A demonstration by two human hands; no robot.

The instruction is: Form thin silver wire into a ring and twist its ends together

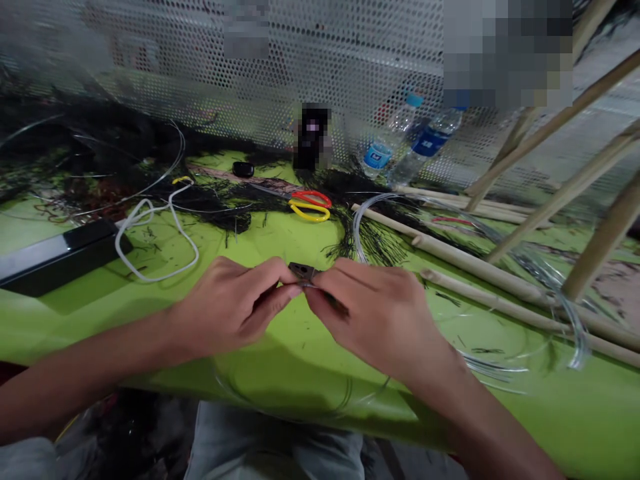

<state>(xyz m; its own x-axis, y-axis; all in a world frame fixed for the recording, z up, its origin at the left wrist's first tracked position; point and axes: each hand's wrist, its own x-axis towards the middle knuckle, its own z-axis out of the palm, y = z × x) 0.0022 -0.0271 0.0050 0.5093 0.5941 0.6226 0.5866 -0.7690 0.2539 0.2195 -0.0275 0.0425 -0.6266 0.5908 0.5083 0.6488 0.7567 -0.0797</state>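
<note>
Green table [273, 241], pliers [303, 269] above.
Right hand [375, 307] clamps fingers round them; left hand [225, 303] pinches fingertips together, contents unclear.

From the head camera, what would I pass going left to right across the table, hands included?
Black box → white cord → left hand → small dark tool → right hand → slanted wooden poles.

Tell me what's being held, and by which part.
A dark metal tool, probably pliers: the right hand grips its handle end. The left hand is at its head; any hold there is unclear.
</note>
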